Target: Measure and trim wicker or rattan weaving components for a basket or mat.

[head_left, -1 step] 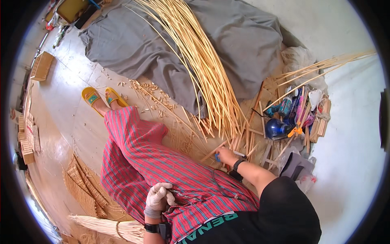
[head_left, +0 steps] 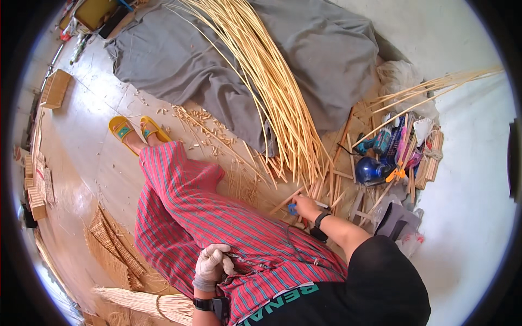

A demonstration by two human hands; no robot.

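My left hand (head_left: 212,265), in a pale work glove, rests on the red striped cloth (head_left: 201,212) over my lap. Its fingers are curled in, and whatever they may hold is hidden. My bare right hand (head_left: 306,207) reaches down beside my right hip, closed on a small blue object (head_left: 292,209) whose kind I cannot make out. Just beyond that hand lie the near ends of a large bundle of long, thin, peeled canes (head_left: 280,98). Short wooden sticks (head_left: 325,187) lie close to its fingers.
The canes lie across a grey cloth (head_left: 179,60). To the right are a blue bottle (head_left: 371,171), a teal power tool (head_left: 379,142) and tied wood strips (head_left: 433,155). Wood chips (head_left: 204,130) litter the floor. A woven piece (head_left: 111,244) and a pale fibre bundle (head_left: 144,301) lie left.
My right hand, with the blue object, has shifted very slightly to the right. My left hand and the canes are where they were.
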